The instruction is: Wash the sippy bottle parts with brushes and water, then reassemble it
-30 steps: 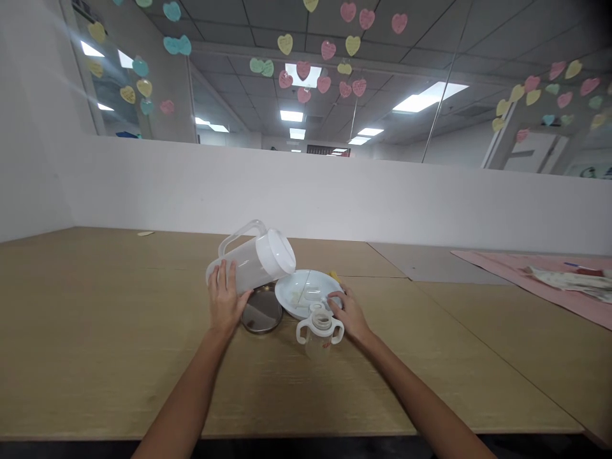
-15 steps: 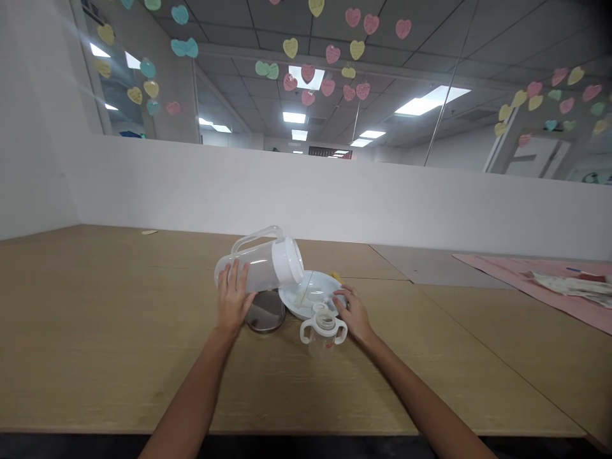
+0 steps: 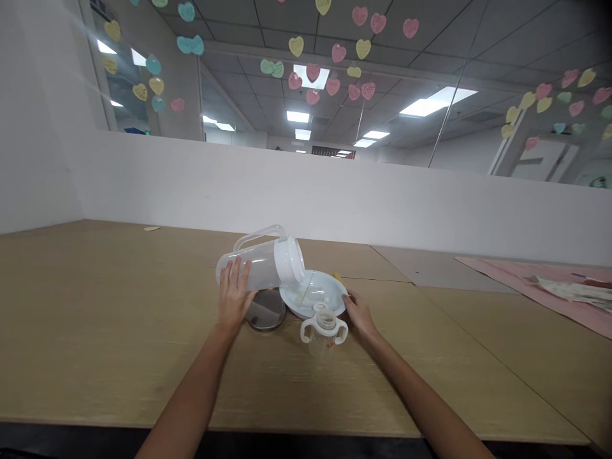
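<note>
My left hand (image 3: 234,293) is wrapped round a translucent pitcher (image 3: 261,264) with a white collar. The pitcher lies tilted, its mouth pointing right over the edge of a pale blue bowl (image 3: 331,287). At the bowl's right side, my right hand (image 3: 359,313) grips the rim, thumb on top and fingers mostly hidden. Clear pieces, too faint to name, are inside the bowl. In front of it stands an uncapped baby bottle (image 3: 323,341) with two white handles. Below the pitcher is a dark, shiny round dish or lid (image 3: 266,311), partly covered by it.
Something small and yellow (image 3: 337,277) shows behind the bowl. A pink cloth (image 3: 497,273) with a whitish bundle (image 3: 574,290) lies at the far right of the wooden table (image 3: 119,331). A low white wall (image 3: 229,185) closes off the back.
My right hand has shifted from reaching over the bowl's right edge to pinching its rim. The pitcher, in my left hand, keeps almost the same tilt. The whole view has shifted slightly.
</note>
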### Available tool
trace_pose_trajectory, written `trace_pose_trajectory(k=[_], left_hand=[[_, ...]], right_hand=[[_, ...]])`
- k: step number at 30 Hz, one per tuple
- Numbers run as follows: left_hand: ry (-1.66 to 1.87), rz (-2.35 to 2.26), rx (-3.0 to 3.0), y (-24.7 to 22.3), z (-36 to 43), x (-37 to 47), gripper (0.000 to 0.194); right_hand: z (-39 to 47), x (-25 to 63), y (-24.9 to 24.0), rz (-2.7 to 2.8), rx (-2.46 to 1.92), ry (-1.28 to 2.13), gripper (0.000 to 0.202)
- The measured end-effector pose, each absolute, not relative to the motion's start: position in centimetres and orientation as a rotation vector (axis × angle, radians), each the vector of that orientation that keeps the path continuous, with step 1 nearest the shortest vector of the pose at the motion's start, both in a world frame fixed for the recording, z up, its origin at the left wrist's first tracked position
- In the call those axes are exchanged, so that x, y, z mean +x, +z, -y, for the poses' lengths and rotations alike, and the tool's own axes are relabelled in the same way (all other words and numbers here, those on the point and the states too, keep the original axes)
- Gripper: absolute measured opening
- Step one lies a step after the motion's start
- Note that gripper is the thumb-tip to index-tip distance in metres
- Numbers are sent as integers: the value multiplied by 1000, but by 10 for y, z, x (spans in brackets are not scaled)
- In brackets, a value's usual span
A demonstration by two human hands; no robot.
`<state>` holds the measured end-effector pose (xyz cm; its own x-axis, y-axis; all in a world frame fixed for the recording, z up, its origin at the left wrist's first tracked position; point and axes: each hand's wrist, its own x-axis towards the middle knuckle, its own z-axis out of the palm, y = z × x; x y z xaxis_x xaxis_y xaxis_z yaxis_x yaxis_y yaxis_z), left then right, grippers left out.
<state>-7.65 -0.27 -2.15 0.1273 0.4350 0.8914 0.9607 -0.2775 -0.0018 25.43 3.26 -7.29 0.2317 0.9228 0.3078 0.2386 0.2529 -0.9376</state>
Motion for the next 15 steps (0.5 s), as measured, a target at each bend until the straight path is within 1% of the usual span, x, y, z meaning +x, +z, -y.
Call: trace_pose_trajectory(k=[2,4,7,9,12,15], left_hand=[[-1088,1350,-1806,-22,2,-76,64],[-1079,1351,-1812,-23,2,-77,63],[-1077,1352,-1816,-23,1,-77,63],[-1078,1352,-1815,-24,0,-78,64],[-1093,1345,-1802,-25,0,-79,66],[-1108,1341,-1809,-25,0,-79,66]], right_hand=[[-31,253,-73,1287,-1304,792,37],[-27,251,-73,1292,-1338,927,38],[-22,246,-73,1276,-1290,1161,42],[-21,244,-73,1237,-1223,1276,41],[-25,244,-75,1166,-1170,1348,37],[-29,244,-78,1141,-1154,1350,34]])
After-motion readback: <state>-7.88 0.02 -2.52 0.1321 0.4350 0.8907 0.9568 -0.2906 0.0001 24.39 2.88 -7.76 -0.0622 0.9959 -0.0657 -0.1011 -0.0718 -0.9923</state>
